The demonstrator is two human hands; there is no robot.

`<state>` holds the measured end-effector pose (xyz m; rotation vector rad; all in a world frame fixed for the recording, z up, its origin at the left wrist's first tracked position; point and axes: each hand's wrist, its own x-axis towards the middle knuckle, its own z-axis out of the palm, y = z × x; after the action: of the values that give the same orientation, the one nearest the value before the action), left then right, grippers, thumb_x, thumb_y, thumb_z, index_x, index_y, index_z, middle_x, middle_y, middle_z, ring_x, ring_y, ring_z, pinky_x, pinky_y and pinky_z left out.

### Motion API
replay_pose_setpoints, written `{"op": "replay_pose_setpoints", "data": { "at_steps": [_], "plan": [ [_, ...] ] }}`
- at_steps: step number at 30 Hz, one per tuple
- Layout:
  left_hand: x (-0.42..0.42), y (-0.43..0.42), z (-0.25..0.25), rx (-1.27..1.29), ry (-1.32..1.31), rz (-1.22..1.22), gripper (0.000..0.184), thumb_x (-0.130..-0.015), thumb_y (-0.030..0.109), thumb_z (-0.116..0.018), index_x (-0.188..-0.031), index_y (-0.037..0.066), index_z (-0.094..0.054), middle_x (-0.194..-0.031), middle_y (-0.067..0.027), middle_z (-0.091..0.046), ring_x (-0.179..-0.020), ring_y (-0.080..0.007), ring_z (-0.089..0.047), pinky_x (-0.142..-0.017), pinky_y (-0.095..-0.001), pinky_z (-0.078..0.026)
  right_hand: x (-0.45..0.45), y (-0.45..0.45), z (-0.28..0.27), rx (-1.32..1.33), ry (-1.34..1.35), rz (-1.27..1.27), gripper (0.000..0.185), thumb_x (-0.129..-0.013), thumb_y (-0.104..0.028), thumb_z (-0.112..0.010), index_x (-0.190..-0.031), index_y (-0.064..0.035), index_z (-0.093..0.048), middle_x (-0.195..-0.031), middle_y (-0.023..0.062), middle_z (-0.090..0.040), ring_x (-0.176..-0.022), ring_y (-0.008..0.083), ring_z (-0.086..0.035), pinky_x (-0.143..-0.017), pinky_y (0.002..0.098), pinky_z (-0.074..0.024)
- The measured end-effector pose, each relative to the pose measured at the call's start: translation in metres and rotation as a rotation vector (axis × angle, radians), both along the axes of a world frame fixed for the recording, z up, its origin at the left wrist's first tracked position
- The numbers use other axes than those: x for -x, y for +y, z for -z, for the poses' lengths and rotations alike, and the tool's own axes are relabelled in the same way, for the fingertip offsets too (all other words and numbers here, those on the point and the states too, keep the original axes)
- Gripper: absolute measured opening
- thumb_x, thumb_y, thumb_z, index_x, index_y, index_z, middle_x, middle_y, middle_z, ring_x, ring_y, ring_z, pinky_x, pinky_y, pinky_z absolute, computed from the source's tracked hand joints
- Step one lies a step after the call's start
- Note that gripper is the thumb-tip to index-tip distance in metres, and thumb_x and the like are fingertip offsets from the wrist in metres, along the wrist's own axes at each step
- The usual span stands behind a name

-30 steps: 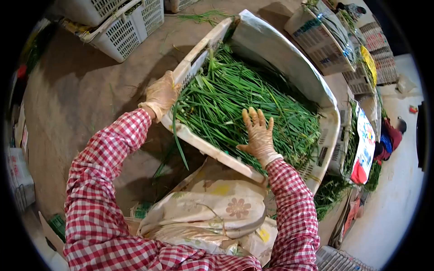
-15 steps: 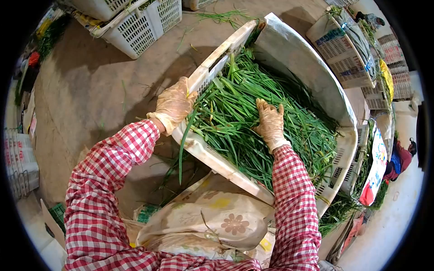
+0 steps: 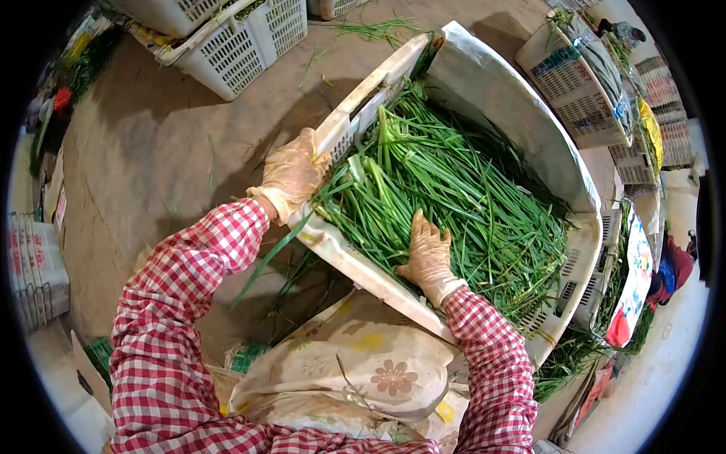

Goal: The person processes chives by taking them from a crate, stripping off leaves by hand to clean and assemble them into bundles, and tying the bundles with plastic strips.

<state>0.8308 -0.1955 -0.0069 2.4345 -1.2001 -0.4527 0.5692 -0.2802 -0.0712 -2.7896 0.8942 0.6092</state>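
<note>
Left hand (image 3: 293, 172) has its grip closed around the plastic crate's (image 3: 378, 291) rim, right hand (image 3: 429, 261) pressing loosely curled on the green stalks (image 3: 454, 197) inside. Those 2 gloved hands sit above a flower-print cloth (image 3: 355, 356), white crates (image 3: 234, 49) beyond.

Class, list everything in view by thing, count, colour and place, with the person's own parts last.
large crate: one, off-white, centre
stalks: uncountable, green, inside it
lining sheet: one, whitish, crate's far side
upper-left crates: several, white
right-hand crates: several, white
loose stalks: several, green, floor
flowered cloth: one, beige, lower centre
co-worker: one, dark-red clothing, far right
left hand: one, pale glove, crate rim
right hand: one, pale glove, on stalks
</note>
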Motion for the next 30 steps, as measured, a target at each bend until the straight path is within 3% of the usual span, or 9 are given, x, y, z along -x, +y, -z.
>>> {"op": "replay_pose_setpoints", "data": {
  "at_steps": [4, 6, 8, 15, 19, 22, 25, 28, 30],
  "plan": [
    [-0.003, 0.007, 0.019, 0.191, -0.157, 0.115, 0.038, -0.087, 0.027, -0.058, -0.117, 0.007, -0.047, -0.099, -0.0218, -0.06, -0.092, -0.041, -0.057, -0.078, -0.0473, -0.046, -0.02, 0.01, -0.008, 0.247, 0.107, 0.005, 0.124, -0.059, -0.056, -0.075, -0.143, 0.0042, -0.007, -0.137, 0.0201, -0.036, -0.126, 0.0309, -0.037, -0.1, 0.0535, -0.0319],
    [-0.005, 0.004, 0.019, 0.172, -0.162, 0.15, 0.04, -0.086, 0.022, -0.058, -0.12, 0.005, -0.045, -0.1, -0.0217, -0.06, -0.092, -0.0403, -0.057, -0.078, -0.0467, -0.046, -0.009, 0.001, 0.038, 0.433, -0.135, -0.08, 0.093, -0.08, -0.033, -0.064, -0.144, 0.0029, -0.008, -0.133, 0.0255, -0.041, -0.117, 0.0329, -0.047, -0.089, 0.0541, -0.0426],
    [-0.002, 0.008, 0.012, 0.098, -0.099, 0.038, 0.04, -0.086, 0.024, -0.06, -0.117, 0.005, -0.044, -0.098, -0.0219, -0.06, -0.092, -0.0399, -0.058, -0.077, -0.047, -0.047, -0.021, -0.011, 0.016, 0.146, -0.067, 0.06, 0.082, -0.08, -0.019, -0.06, -0.144, 0.0022, -0.012, -0.12, 0.0226, -0.052, -0.102, 0.0301, -0.057, -0.074, 0.0459, -0.0495],
    [-0.01, 0.008, 0.024, 0.089, -0.125, 0.029, 0.041, -0.085, 0.023, -0.061, -0.116, 0.005, -0.044, -0.094, -0.0231, -0.062, -0.088, -0.0416, -0.06, -0.077, -0.0475, -0.047, -0.037, -0.035, 0.026, 0.093, -0.016, 0.223, 0.081, -0.075, -0.017, -0.062, -0.142, 0.0033, -0.023, -0.09, 0.0126, -0.062, -0.073, 0.0202, -0.063, -0.054, 0.0358, -0.0492],
    [-0.005, -0.003, 0.022, 0.093, -0.013, 0.022, 0.053, -0.085, 0.025, -0.06, -0.13, 0.006, -0.038, -0.103, -0.024, -0.061, -0.095, -0.0393, -0.059, -0.08, -0.047, -0.046, -0.027, -0.037, 0.049, 0.002, -0.164, 0.23, 0.078, -0.068, -0.016, -0.064, -0.135, 0.0071, -0.033, -0.093, 0.0186, -0.063, -0.084, 0.0267, -0.064, -0.069, 0.0355, -0.0528],
    [-0.007, 0.006, 0.009, 0.109, -0.061, -0.016, 0.069, -0.088, 0.037, -0.056, -0.141, 0.008, -0.025, -0.112, -0.0212, -0.059, -0.103, -0.0392, -0.056, -0.085, -0.0451, -0.044, 0.003, -0.038, -0.006, -0.286, -0.361, 0.364, 0.074, -0.066, -0.016, -0.068, -0.132, 0.001, -0.04, -0.102, 0.0223, -0.062, -0.091, 0.0329, -0.063, -0.08, 0.0383, -0.0515],
    [-0.011, 0.014, 0.009, 0.178, -0.083, -0.068, 0.074, -0.089, 0.046, -0.053, -0.143, 0.008, -0.02, -0.121, -0.0221, -0.055, -0.109, -0.0365, -0.054, -0.088, -0.043, -0.043, 0.054, -0.055, -0.012, -0.68, -0.695, 0.589, 0.056, -0.072, -0.013, -0.073, -0.121, -0.0006, -0.05, -0.106, 0.0122, -0.064, -0.09, 0.0218, -0.062, -0.079, 0.0331, -0.0519],
    [-0.006, 0.006, 0.006, 0.231, 0.258, -0.141, 0.076, -0.089, 0.048, -0.053, -0.144, 0.008, -0.019, -0.126, -0.0253, -0.049, -0.115, -0.035, -0.051, -0.092, -0.0405, -0.042, 0.101, -0.079, -0.033, -1.192, -0.997, 0.799, 0.044, -0.079, -0.007, -0.068, -0.119, 0.0009, -0.051, -0.107, 0.0112, -0.063, -0.089, 0.0208, -0.061, -0.081, 0.0342, -0.0513],
    [-0.004, 0.001, 0.016, 0.502, -0.223, -0.009, 0.076, -0.09, 0.048, -0.051, -0.144, 0.005, -0.02, -0.128, -0.0259, -0.048, -0.118, -0.0331, -0.05, -0.097, -0.0393, -0.04, 0.132, -0.088, -0.03, -1.235, -1.12, 1.012, 0.043, -0.083, -0.008, -0.065, -0.12, 0.0032, -0.048, -0.11, 0.014, -0.061, -0.089, 0.0212, -0.061, -0.083, 0.0351, -0.0503]
  ]
}}
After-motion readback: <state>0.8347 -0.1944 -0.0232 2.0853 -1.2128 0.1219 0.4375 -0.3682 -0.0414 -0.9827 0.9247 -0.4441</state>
